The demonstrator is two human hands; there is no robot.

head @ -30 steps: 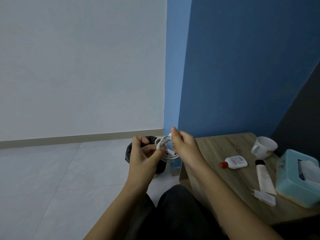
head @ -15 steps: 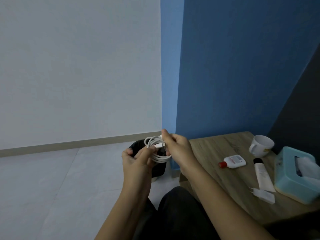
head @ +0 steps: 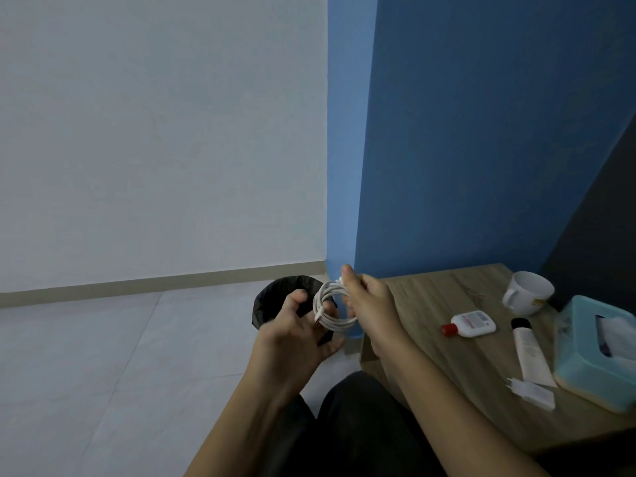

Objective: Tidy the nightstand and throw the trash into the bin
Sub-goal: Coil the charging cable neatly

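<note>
we see our left hand (head: 296,339) and right hand (head: 371,304) bare, and both forearms (head: 447,397) uncovered down to the bottom edge of the view. left of the nightstand (head: 444,304) our left hand shows slightly blurred. below the nightstand's front corner our lap is covered by trousers (head: 347,428) of black or very dark, matt cloth, with a darker crease running between the two legs. the cloth looks plain, any seams too dim to tell.
</note>
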